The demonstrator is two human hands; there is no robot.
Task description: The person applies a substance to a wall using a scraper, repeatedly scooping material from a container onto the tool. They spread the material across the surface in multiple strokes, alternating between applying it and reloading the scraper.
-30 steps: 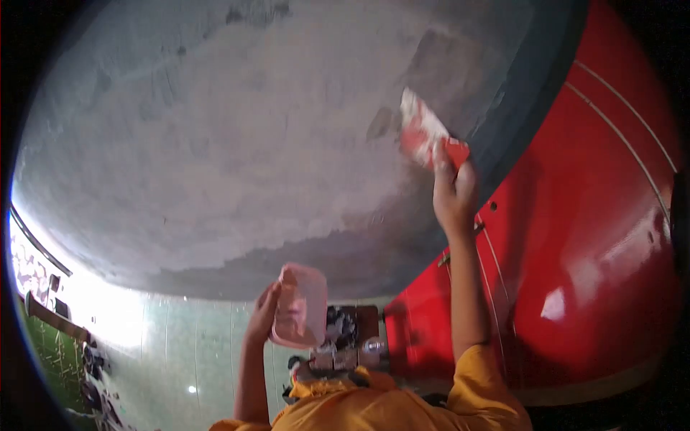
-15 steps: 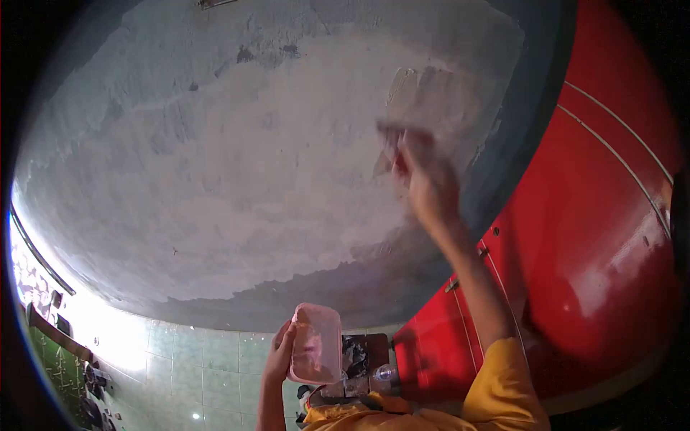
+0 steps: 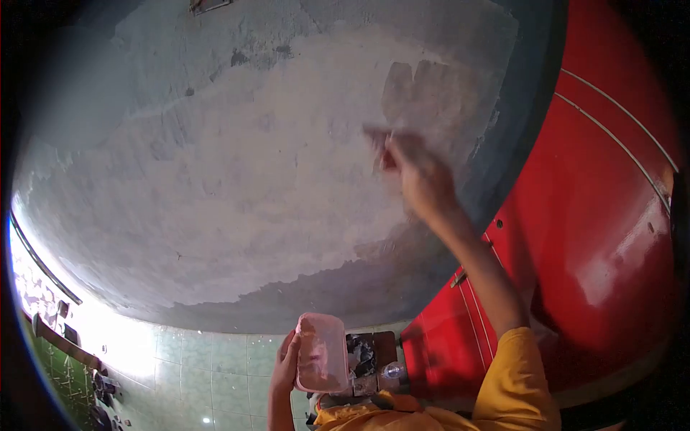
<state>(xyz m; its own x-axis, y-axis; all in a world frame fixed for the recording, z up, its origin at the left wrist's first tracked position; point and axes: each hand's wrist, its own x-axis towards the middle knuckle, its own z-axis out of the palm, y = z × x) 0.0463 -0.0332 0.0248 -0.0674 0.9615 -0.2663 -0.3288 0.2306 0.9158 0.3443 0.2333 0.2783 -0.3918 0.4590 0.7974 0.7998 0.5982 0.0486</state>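
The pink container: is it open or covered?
Open: the left hand holds the pink container with its inside showing and no lid visible.

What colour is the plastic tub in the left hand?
Pale pink; the plastic tub in the left hand shows best in the head view.

– Underfoot, on the near side?
– Pale green tiled floor (image 3: 230, 355), crossed by thin joint lines and washed out by glare toward the left.
– Anything lying there?
– Small dark items (image 3: 105, 391) along the left edge, too blurred to name.
– And farther right?
– Dark brown board (image 3: 387, 345); impossible to tell whether flat on the tiles or raised.
– On or right against it?
– Crumpled black-and-white plastic (image 3: 364, 353) at the left, clear rounded plastic piece (image 3: 394, 371) at the near edge.
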